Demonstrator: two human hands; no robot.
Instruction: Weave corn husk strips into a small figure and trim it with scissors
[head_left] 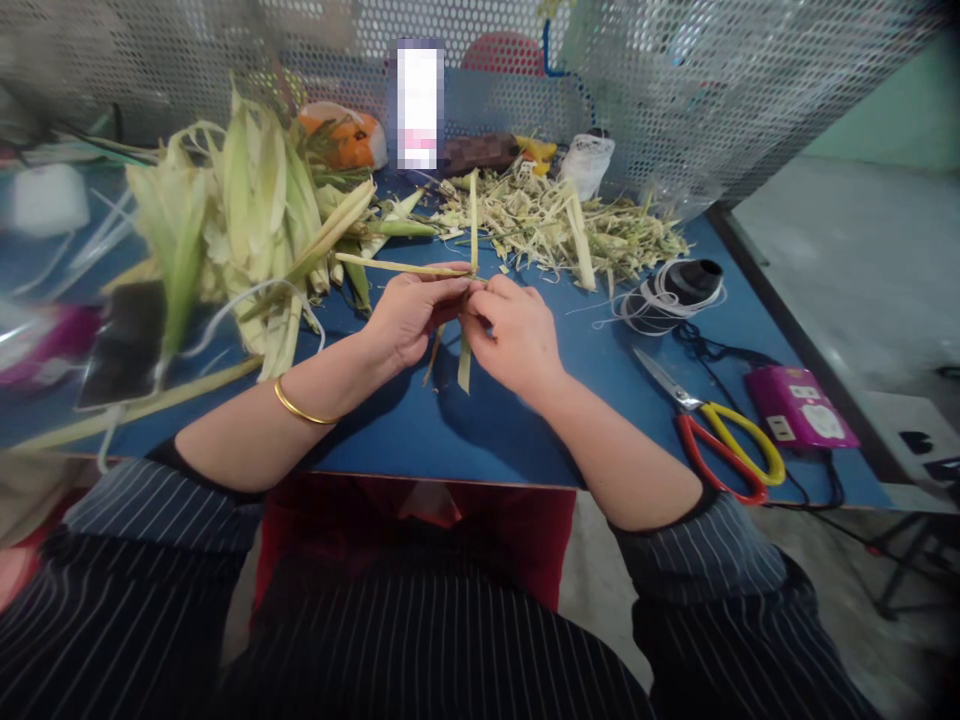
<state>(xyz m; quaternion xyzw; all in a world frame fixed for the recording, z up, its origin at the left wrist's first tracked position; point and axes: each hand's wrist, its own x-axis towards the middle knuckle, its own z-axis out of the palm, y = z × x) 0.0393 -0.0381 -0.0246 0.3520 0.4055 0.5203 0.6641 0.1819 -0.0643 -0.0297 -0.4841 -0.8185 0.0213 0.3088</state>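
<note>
Several narrow corn husk strips (474, 222) cross one another above the middle of the blue table. One strip points up, another out to the left, and a third hangs below the fingers. My left hand (411, 312) pinches the crossing point from the left, thumb on top. My right hand (517, 330) grips the same spot from the right with its fingers curled in. Both hands touch there, and the fingertips partly hide where the strips meet. A gold bangle (304, 405) circles my left wrist.
Whole corn husks (262, 200) are heaped at left beside a dark phone (124, 345) with a white cable. Husk scraps (555, 220) lie at the back. To the right are a thread cone (671, 295), open-bladed scissors (705, 420) and a purple box (801, 408). A perforated metal screen (480, 60) borders the back.
</note>
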